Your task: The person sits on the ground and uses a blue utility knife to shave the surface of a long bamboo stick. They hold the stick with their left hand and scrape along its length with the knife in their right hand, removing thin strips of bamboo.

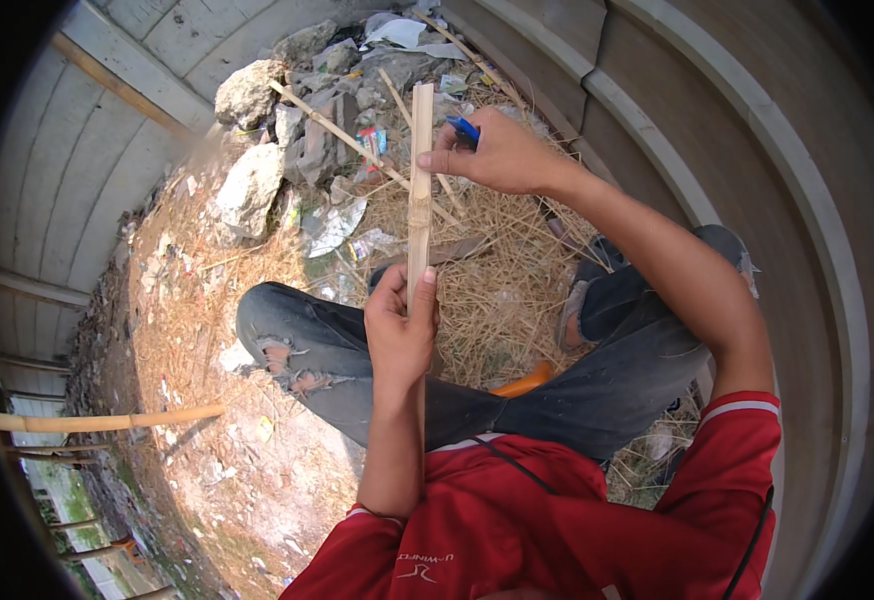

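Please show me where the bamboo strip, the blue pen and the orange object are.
bamboo strip [420,215]: head view, on its middle, near the node.
blue pen [465,129]: head view, on the visible blue end above the right hand.
orange object [525,382]: head view, on its visible part between the legs.

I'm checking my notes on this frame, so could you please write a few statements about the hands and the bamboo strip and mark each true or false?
1. The left hand grips the bamboo strip. True.
2. The right hand holds a red pen. False: the pen is blue.
3. The strip lies flat on the ground. False: it is held up, pointing away from the person.
4. Rocks lie beyond the straw. True.
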Available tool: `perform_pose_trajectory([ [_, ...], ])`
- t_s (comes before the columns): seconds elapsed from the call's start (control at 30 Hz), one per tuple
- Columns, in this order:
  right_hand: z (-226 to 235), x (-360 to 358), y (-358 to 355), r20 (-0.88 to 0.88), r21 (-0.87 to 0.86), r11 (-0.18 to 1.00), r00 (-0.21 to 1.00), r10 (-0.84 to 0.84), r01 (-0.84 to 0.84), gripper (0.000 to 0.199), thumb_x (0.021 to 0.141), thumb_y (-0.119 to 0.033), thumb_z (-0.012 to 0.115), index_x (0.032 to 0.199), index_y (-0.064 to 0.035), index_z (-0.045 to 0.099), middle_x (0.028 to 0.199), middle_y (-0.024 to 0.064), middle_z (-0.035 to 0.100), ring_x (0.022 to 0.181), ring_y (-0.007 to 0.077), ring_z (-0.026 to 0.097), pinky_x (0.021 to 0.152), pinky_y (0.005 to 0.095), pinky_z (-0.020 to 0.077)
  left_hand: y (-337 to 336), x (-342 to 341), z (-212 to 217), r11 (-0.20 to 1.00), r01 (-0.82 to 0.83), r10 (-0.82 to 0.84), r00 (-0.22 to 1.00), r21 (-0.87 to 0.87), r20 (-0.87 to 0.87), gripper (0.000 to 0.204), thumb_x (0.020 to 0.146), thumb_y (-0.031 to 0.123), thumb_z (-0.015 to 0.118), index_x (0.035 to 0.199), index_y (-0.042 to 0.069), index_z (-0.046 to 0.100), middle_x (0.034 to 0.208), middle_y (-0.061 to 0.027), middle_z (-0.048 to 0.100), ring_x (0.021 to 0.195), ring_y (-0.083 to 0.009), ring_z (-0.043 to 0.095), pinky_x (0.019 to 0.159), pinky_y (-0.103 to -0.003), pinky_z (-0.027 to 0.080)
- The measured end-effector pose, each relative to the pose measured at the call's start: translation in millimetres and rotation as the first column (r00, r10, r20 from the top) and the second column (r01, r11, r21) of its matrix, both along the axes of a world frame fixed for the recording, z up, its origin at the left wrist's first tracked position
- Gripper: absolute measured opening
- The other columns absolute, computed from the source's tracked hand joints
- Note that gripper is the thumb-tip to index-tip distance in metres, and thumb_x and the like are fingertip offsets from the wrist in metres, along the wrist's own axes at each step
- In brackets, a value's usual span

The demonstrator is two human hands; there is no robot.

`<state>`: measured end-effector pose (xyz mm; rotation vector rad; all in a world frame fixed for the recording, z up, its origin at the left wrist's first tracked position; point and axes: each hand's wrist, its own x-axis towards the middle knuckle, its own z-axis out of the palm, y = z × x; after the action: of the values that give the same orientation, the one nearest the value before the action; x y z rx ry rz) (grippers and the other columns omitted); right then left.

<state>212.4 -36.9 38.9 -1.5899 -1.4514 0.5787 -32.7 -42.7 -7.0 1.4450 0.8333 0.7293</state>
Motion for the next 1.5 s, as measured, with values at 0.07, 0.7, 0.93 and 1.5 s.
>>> perform_pose_trajectory([
  [0.07, 0.4, -4.7, -7.3, 0.313, 0.045, 0.999, 0.950, 0.005, -0.020, 0.039, 0.075, -0.039, 0.079, 0.072, -0.0023, 0.067, 0.059, 0.0084, 0.058, 0.053, 0.0204, 0.055, 0.050, 0.0367, 0.0418, 5.0, -1.0, 1.0, 0.999, -0.019, 0.020, 0.999, 0.034, -0.035, 0.018, 0.099, 0.018, 0.061, 0.096, 0.000, 0.062, 0.060, 0.0065, 0.050, 0.050, -0.0008, 0.041, 0.045, -0.020, 0.028],
  [0.7, -22.3, 21.2, 26.1, 0.766, 0.097, 0.942, 0.580, -0.277, 0.323, 0.016, 0.078, -0.012, 0.058, 0.079, -0.0028, 0.071, 0.074, 0.0199, 0.069, 0.072, 0.0382, 0.070, 0.062, 0.0480, 0.0559, 2.6, 5.0, -23.9, 0.995, 0.016, -0.003, 0.991, 0.101, -0.132, 0.024, 0.100, 0.023, 0.059, 0.095, 0.000, 0.062, 0.063, 0.0068, 0.047, 0.055, -0.0023, 0.037, 0.049, -0.022, 0.029],
  [0.93, -29.9, -10.2, -2.6, 0.811, -0.045, 0.976, 0.579, -0.088, 0.212, 0.019, 0.083, -0.014, 0.057, 0.081, -0.0040, 0.073, 0.078, 0.0185, 0.071, 0.075, 0.0354, 0.072, 0.062, 0.0451, 0.0572, 3.0, 5.9, -20.1, 1.000, 0.014, -0.011, 0.989, 0.017, -0.146, 0.024, 0.100, 0.024, 0.058, 0.093, 0.001, 0.061, 0.063, 0.0061, 0.048, 0.056, -0.0021, 0.039, 0.051, -0.022, 0.030],
  [1.5, -7.8, 102.4, 22.0, 0.704, 0.085, 0.798, 0.531, -0.472, 0.597, 0.018, 0.080, -0.013, 0.062, 0.086, 0.0016, 0.071, 0.088, 0.0235, 0.071, 0.084, 0.0422, 0.070, 0.074, 0.0497, 0.0559, -40.7, 3.3, -14.8, 0.992, 0.118, -0.112, 0.987, 0.046, -0.115, 0.023, 0.100, 0.022, 0.059, 0.092, 0.001, 0.061, 0.063, 0.0059, 0.049, 0.057, -0.0019, 0.039, 0.050, -0.023, 0.031],
])
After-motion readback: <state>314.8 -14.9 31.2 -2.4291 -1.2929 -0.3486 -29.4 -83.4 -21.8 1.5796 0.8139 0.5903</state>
